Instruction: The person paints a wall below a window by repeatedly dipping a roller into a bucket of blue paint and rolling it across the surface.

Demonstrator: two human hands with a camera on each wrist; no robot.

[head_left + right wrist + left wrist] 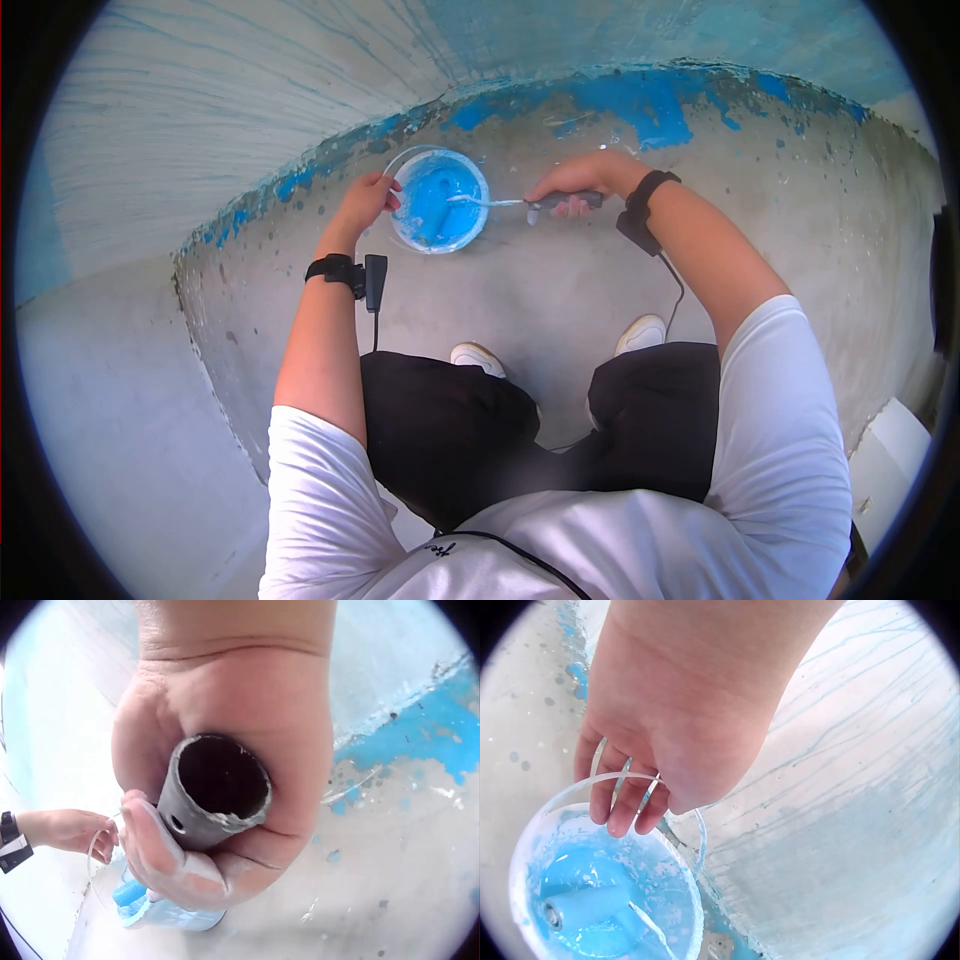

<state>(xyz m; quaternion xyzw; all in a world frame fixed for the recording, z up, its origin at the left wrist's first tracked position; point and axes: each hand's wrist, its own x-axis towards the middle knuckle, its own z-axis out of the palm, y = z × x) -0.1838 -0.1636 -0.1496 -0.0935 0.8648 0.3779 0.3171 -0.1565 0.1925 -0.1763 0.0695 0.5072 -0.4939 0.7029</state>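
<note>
A white bucket [484,178] of blue paint stands on the floor in the head view. My left hand [368,203] is at its left rim, pinching the bucket's thin bail handle [564,792] between thumb and fingers. In the left wrist view, a blue-coated paint roller [592,906] lies tilted inside the bucket, its metal rod leaning over the rim. My right hand [580,182] grips the roller's grey handle [580,200], to the right of the bucket. Seen from the right wrist, the handle is a hollow tube [175,806] with fingers wrapped round it, and white paint smears the fingers.
Beyond the bucket rises a wall [250,110] with pale blue drips. Bright blue patches [650,105] mark the floor along its base. Two white shoes [478,357] stand close behind the bucket. A white board [890,460] lies at the lower right.
</note>
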